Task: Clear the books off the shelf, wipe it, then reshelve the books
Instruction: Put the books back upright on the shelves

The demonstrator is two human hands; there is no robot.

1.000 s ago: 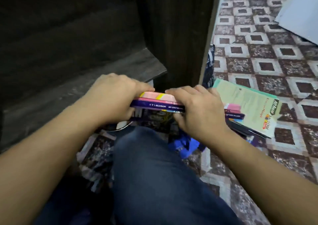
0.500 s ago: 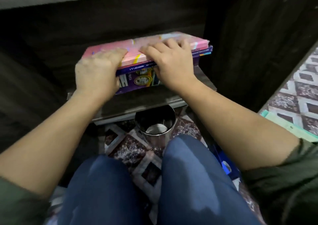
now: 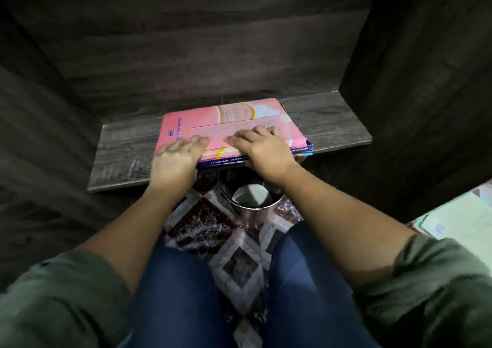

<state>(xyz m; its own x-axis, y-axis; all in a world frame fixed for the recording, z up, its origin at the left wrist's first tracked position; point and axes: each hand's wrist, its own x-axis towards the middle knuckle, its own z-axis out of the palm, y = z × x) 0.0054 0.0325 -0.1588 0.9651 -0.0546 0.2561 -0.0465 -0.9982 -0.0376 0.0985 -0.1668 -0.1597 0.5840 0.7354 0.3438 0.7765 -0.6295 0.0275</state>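
A stack of books [image 3: 239, 123], pink cover on top and a purple one beneath, lies flat on the dark wooden shelf [image 3: 127, 147], its front edge about level with the shelf's front edge. My left hand [image 3: 174, 161] grips the stack's front left corner with fingers over the pink cover; it is blurred. My right hand [image 3: 263, 151] holds the front edge near the middle, fingers spread on top and thumb at the spines. Both thumbs are mostly hidden.
A shiny steel cup [image 3: 250, 199] stands on the patterned tile floor [image 3: 234, 257] just below the shelf's front edge. Pale green books [image 3: 458, 214] lie on the floor at the right. Dark wooden walls close in the shelf on both sides. My knees fill the foreground.
Both hands carried the stack from the floor at the right up to the shelf and lowered it flat onto the board. The view swung left toward the shelf.
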